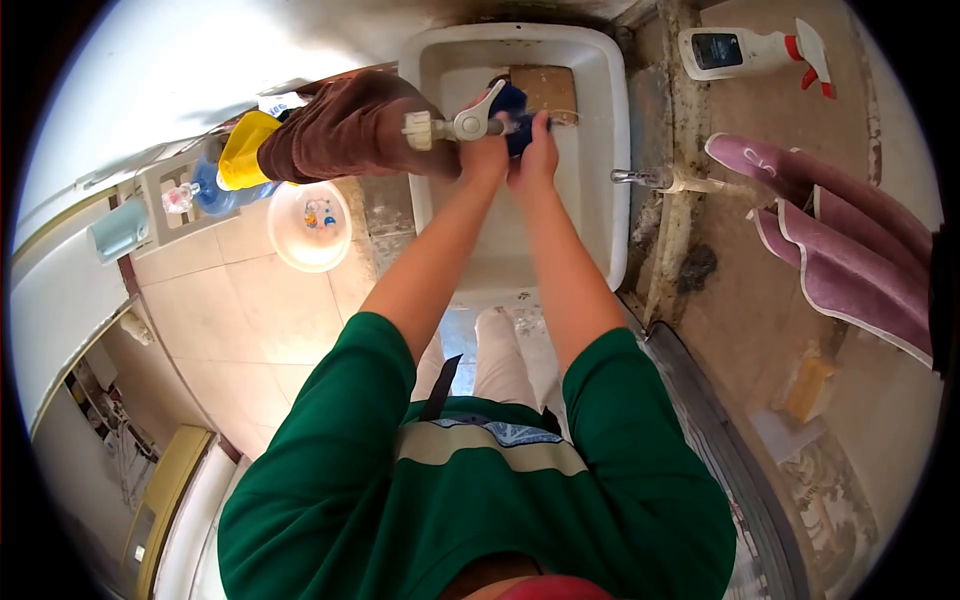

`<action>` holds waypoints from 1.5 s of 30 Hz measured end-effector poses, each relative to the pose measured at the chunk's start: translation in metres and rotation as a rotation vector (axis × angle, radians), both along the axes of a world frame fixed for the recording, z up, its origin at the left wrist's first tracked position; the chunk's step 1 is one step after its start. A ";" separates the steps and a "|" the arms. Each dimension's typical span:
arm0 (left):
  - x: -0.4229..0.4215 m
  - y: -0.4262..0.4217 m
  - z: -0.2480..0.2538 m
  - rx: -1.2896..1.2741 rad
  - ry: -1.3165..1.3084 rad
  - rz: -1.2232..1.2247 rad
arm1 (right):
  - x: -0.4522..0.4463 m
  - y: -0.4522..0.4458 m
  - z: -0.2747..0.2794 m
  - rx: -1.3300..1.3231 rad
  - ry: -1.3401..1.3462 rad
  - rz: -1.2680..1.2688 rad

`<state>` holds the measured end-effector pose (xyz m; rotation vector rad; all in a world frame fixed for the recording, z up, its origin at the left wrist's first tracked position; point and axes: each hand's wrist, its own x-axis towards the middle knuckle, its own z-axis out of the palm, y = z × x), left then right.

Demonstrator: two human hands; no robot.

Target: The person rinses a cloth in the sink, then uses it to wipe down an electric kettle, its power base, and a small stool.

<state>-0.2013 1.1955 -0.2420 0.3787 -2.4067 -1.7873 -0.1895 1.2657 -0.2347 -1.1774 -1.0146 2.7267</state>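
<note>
Both of my hands are inside a white sink, under a tap with a white lever handle. A bunched dark blue cloth is between them; its exact kind cannot be made out. My left hand grips the cloth from the left side, its fingers partly hidden behind the tap. My right hand is closed on the right side of the cloth, thumb pointing up. A brown rectangular piece lies at the sink's far end, just beyond the hands.
A brown towel and a yellow cloth hang left of the sink. Below them are a blue water bottle and a pale basin. On the right are a second tap, a spray bottle and pink towels.
</note>
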 end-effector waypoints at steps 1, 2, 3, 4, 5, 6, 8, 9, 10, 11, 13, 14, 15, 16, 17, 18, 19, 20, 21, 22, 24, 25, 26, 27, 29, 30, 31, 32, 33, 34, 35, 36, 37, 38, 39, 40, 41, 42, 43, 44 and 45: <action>-0.006 -0.008 -0.015 0.007 -0.002 0.003 | 0.008 0.001 0.014 0.007 -0.002 0.003; -0.012 -0.016 -0.026 0.046 0.004 -0.034 | 0.016 0.002 0.039 0.005 -0.107 0.097; -0.014 -0.018 -0.030 0.085 0.012 -0.072 | 0.019 0.004 0.052 0.003 -0.211 0.189; -0.014 -0.017 0.011 0.096 -0.013 -0.106 | 0.026 0.010 0.042 0.047 -0.158 0.274; -0.016 -0.017 0.017 0.097 -0.022 -0.107 | 0.027 0.012 0.044 0.046 -0.167 0.273; -0.019 -0.018 0.019 0.098 -0.220 -0.236 | 0.027 0.013 0.049 0.092 -0.086 0.297; -0.024 -0.016 0.025 0.171 -0.549 -0.360 | 0.025 0.017 0.050 0.068 0.019 0.321; -0.024 -0.014 0.029 0.170 -0.552 -0.361 | 0.023 0.019 0.042 0.066 0.017 0.321; -0.023 -0.012 0.033 0.332 -0.542 -0.330 | 0.019 0.020 0.035 0.146 -0.001 0.269; -0.022 -0.011 0.037 0.492 -0.530 -0.297 | 0.016 0.021 0.028 0.225 -0.019 0.217; -0.011 -0.004 0.045 0.572 -0.429 -0.247 | 0.011 0.017 0.024 0.219 -0.090 0.084; 0.001 0.000 0.048 0.477 -0.365 -0.192 | 0.008 0.012 0.028 0.257 -0.160 0.005; 0.008 0.006 0.049 0.383 -0.301 -0.138 | 0.006 0.008 0.031 0.295 -0.230 -0.075; 0.020 0.013 0.017 0.224 -0.211 -0.139 | 0.008 0.004 0.015 0.205 -0.143 -0.067; 0.014 0.009 0.010 0.224 -0.212 -0.139 | 0.010 0.000 0.021 0.116 -0.047 -0.027; 0.008 -0.001 0.003 0.124 -0.200 -0.105 | 0.011 0.000 0.027 0.045 -0.096 0.035; 0.007 -0.008 0.000 0.027 -0.190 -0.071 | 0.012 0.001 0.038 -0.024 -0.146 0.098; 0.002 -0.009 0.004 -0.051 -0.232 0.013 | 0.015 0.003 0.048 -0.018 -0.145 0.098; -0.001 -0.014 0.001 -0.047 -0.231 0.012 | 0.017 0.005 0.058 0.193 -0.171 0.261; -0.007 -0.021 -0.010 -0.092 -0.275 -0.014 | 0.019 0.006 0.062 0.403 -0.195 0.425; -0.011 -0.026 -0.029 -0.045 -0.260 -0.055 | 0.018 0.008 0.058 0.461 -0.113 0.445; -0.012 -0.025 -0.020 -0.046 -0.260 -0.055 | 0.016 0.011 0.054 0.518 -0.026 0.464; -0.012 -0.022 0.001 0.300 -0.336 -0.008 | 0.012 0.017 0.032 0.517 -0.026 0.464; -0.011 -0.020 0.022 0.646 -0.406 0.040 | 0.006 0.028 -0.004 0.651 -0.080 0.498; -0.005 -0.012 0.061 0.579 -0.479 -0.022 | -0.001 0.023 0.008 0.592 -0.253 0.257; -0.003 -0.010 0.070 0.514 -0.553 -0.084 | -0.003 0.021 0.009 0.445 -0.271 0.190; 0.001 -0.011 0.057 0.512 -0.554 -0.085 | -0.004 0.021 0.009 0.299 -0.290 0.121; 0.007 -0.011 0.032 0.383 -0.315 -0.150 | -0.002 0.021 0.011 0.298 -0.292 0.120; 0.007 -0.010 0.016 0.254 -0.076 -0.211 | 0.002 0.021 0.016 0.164 -0.239 0.195; 0.001 -0.012 0.013 0.198 0.042 -0.177 | 0.005 0.021 0.022 0.030 -0.185 0.271; -0.005 -0.014 0.010 0.199 0.042 -0.173 | 0.009 0.022 0.029 0.032 -0.186 0.275; -0.012 -0.017 0.007 0.093 0.055 -0.119 | 0.013 0.024 0.036 0.216 -0.148 0.368; -0.015 -0.019 0.009 -0.013 0.069 -0.066 | 0.017 0.025 0.045 0.401 -0.109 0.458; -0.017 -0.021 0.012 0.007 0.067 -0.103 | 0.018 0.018 0.060 0.715 -0.132 0.452; -0.019 -0.021 0.014 0.009 0.065 -0.103 | 0.020 0.020 0.046 0.716 -0.134 0.453; -0.021 -0.021 0.015 0.010 -0.047 -0.180 | 0.021 0.024 0.022 0.906 -0.002 0.443; -0.024 -0.021 0.013 0.010 -0.157 -0.258 | 0.020 0.028 0.024 0.699 0.092 0.497; -0.025 -0.019 0.002 0.152 -0.199 -0.264 | 0.020 0.032 0.026 0.486 0.158 0.551; -0.025 -0.019 0.006 0.152 -0.199 -0.264 | 0.020 0.032 0.023 0.486 0.158 0.551; -0.025 -0.018 0.017 0.287 -0.285 -0.248 | 0.019 0.032 0.018 0.491 0.093 0.484; -0.021 -0.019 0.027 0.353 -0.329 -0.241 | 0.019 0.031 0.014 0.495 0.029 0.417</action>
